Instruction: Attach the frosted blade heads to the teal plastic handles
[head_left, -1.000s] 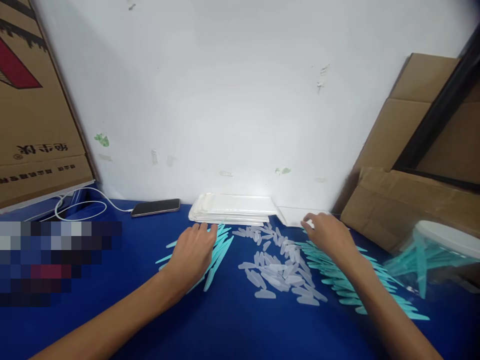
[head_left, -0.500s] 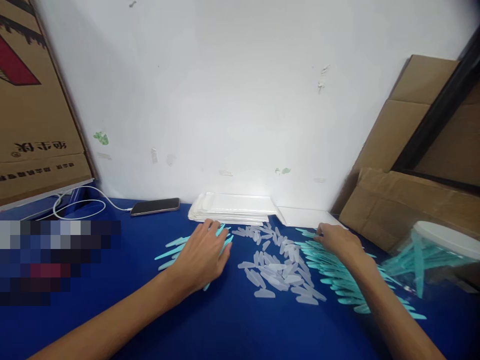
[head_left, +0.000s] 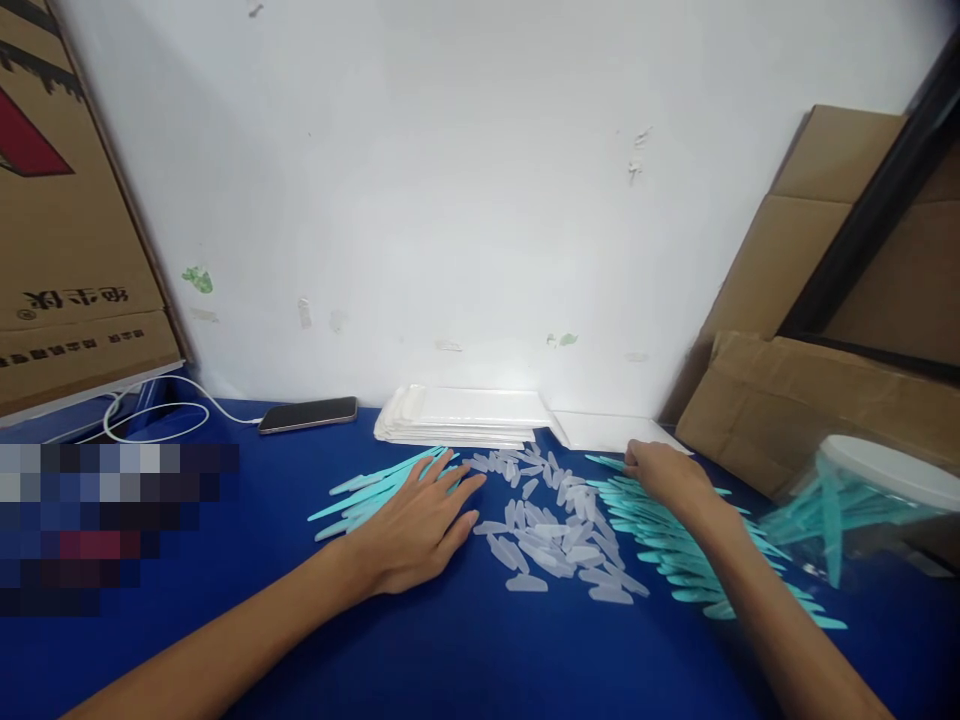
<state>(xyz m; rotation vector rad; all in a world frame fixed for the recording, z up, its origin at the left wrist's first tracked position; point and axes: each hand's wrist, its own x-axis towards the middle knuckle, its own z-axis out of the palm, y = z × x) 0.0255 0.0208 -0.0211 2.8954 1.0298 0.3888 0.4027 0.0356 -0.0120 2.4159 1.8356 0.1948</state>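
Observation:
My left hand [head_left: 420, 525] lies flat and open on the blue table, fingers spread over the right end of a small pile of teal plastic sticks [head_left: 367, 487]. Just right of it is a heap of frosted white plastic caps [head_left: 551, 530]. My right hand [head_left: 667, 477] rests on the far end of a larger spread of teal sticks [head_left: 679, 555], its fingers curled down onto them; whether it grips one is hidden.
A stack of white plastic bags [head_left: 465, 415] and a white sheet [head_left: 611, 432] lie at the wall. A phone [head_left: 309, 414] with a white cable [head_left: 161, 405] sits far left. Cardboard boxes [head_left: 817, 400] stand right, another [head_left: 60, 220] left. A clear jar [head_left: 862, 500] of teal sticks lies right.
My left hand slid right and toward me off most of the small teal pile, uncovering it. My right hand dropped from the white sheet onto the larger teal spread.

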